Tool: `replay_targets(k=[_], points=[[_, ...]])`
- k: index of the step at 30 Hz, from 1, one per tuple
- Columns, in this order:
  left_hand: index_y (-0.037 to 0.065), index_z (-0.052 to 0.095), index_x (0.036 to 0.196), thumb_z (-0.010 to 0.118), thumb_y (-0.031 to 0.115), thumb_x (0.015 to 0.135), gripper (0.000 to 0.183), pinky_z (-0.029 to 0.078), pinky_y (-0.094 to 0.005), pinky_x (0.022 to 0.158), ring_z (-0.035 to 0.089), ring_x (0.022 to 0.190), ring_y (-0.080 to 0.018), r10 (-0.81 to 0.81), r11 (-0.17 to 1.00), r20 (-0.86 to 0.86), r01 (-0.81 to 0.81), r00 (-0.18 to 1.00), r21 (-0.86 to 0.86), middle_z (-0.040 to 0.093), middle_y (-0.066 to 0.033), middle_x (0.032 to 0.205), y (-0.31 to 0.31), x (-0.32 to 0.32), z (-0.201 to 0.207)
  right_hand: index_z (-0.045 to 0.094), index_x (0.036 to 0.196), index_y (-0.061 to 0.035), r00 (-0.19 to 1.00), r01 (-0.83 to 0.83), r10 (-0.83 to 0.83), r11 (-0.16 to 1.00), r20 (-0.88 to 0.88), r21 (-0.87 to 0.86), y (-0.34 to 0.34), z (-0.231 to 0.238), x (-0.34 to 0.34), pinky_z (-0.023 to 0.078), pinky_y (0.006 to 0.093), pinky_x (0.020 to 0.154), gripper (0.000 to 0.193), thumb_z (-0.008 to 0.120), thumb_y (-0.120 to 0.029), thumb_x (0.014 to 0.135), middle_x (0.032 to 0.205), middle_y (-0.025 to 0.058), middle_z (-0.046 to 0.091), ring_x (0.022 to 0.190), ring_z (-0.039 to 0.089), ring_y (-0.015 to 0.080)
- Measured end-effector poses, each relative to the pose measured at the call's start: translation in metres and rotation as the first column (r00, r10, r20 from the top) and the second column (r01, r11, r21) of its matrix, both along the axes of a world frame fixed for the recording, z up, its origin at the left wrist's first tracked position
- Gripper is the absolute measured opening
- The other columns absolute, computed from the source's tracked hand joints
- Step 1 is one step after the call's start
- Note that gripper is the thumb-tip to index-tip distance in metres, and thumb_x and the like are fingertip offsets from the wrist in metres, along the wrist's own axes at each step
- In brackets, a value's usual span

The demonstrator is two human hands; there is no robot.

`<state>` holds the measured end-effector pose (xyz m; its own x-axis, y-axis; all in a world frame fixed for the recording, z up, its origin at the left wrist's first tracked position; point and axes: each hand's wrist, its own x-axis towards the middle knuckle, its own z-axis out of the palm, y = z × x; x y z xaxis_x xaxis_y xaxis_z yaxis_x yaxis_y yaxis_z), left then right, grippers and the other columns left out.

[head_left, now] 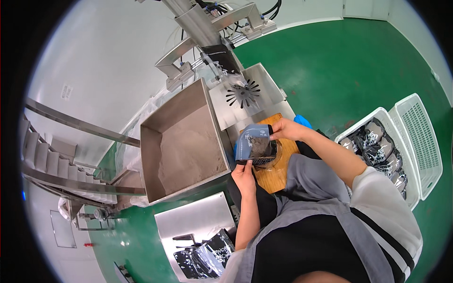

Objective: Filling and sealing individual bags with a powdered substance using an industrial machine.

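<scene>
In both hands I hold a plastic pouch [258,147] with a blue-grey panel, pale markings and a see-through part showing grey-brown powder. The fingers of my left hand [244,177] pinch its near edge. My right hand [284,130] grips the far right edge, thumb and fingers pressed together. Close beneath the pouch is a dark, glossy thing, partly hidden, which I cannot make out. A wooden board [272,183] lies under it, in front of my lap.
Left of the board, a steel bin [181,103] holds a heap of grey-brown powder [188,146]. Ahead, a black pouch [222,60] hangs at a steel filling spout [196,23] above a slotted plate [243,94]. White crates [419,141] stand right; dark pouches [207,257] lie on a steel table [191,219].
</scene>
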<state>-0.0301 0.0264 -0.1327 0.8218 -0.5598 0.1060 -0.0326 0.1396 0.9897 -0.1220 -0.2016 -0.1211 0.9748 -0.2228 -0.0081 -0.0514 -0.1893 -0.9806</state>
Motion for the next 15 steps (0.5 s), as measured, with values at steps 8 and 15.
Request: replay_targets(k=[8,15], points=[[-0.006,0.065,0.099,0.057,0.001,0.089,0.015,0.040,-0.0219,0.080,0.054,0.084,-0.0085,0.096,0.989,-0.039,-0.099,0.995,-0.109,0.064,-0.0042,0.093,-0.002,-0.009,-0.009,0.066,0.101,0.0035,0.925,0.313,-0.375,0.836,0.053,0.450,0.039,-0.028,0.002,0.045,0.0263,0.078,0.019,0.058,-0.009,0.089,0.095,0.0038,0.067,0.084,0.059,0.0102],[-0.005,0.061,0.082,0.055,0.001,0.089,0.011,0.037,-0.0220,0.075,0.048,0.078,-0.0080,0.146,0.927,-0.276,-0.229,0.950,-0.298,0.057,-0.0017,0.084,-0.010,-0.015,0.004,0.065,0.087,-0.0007,0.735,0.362,-0.676,0.460,0.056,0.810,0.061,-0.026,0.023,0.046,0.0231,0.068,0.016,0.055,-0.012,0.092,0.082,0.0017,0.066,0.072,0.058,0.0079]])
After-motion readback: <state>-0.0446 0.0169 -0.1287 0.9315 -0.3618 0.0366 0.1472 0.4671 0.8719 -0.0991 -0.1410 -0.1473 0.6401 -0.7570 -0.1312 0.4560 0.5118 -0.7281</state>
